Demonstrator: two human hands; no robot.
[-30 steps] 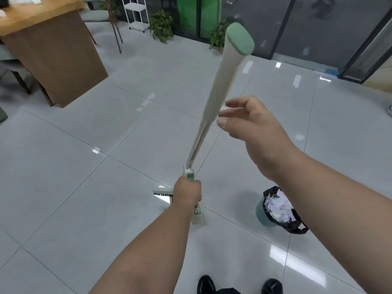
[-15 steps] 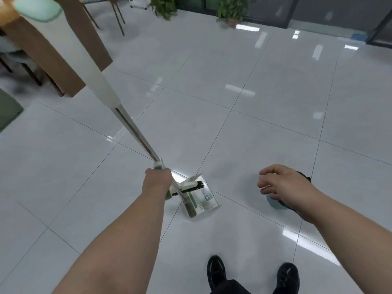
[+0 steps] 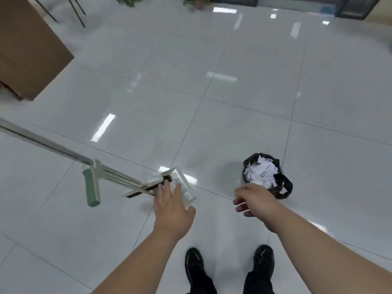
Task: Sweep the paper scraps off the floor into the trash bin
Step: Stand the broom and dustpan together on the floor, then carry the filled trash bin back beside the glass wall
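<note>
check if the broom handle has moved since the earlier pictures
Yes. The broom handle has tipped from upright down to the left, away from the trash bin, toward the wooden desk; the left hand no longer holds it.

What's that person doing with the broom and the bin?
A person is tidying up paper. The broom and dustpan are low against the tiled floor, held by neither hand. The left hand reaches over the dustpan with straight fingers. The right hand hangs loosely curled and empty beside the trash bin, which is full of white paper scraps.
</note>
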